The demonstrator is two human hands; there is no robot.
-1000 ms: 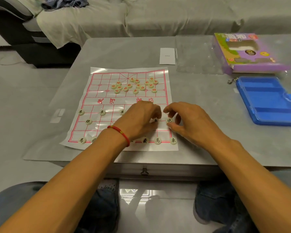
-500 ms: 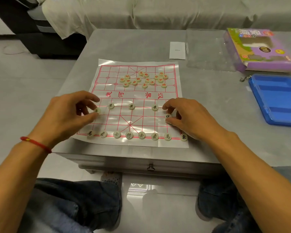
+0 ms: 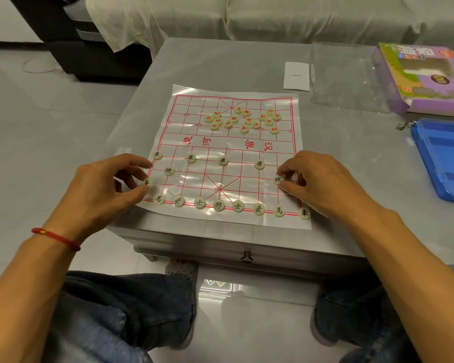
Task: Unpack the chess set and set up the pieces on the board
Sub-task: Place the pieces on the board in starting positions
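A plastic Chinese chess board sheet [image 3: 247, 150] with a red grid lies on the grey table. Black-lettered round pieces stand in the near rows, with a full back row [image 3: 219, 205] along the near edge. Red-lettered pieces [image 3: 243, 119] lie in a loose heap on the far half. My left hand [image 3: 108, 189] pinches a black piece [image 3: 147, 182] at the board's left edge between thumb and fingertips. At the right edge, my right hand [image 3: 323, 183] grips a black cannon piece [image 3: 278, 179] the same way.
A blue plastic case [image 3: 446, 158] lies open at the right, with a purple game box [image 3: 425, 77] behind it. A white paper slip [image 3: 296, 75] and a clear plastic bag [image 3: 351, 74] lie beyond the board. A sofa stands behind the table. My knees are below the table's near edge.
My left hand swung from the board's middle right to its left edge and took hold of a black piece there. My right hand stayed on the cannon piece. The camera view shifted.
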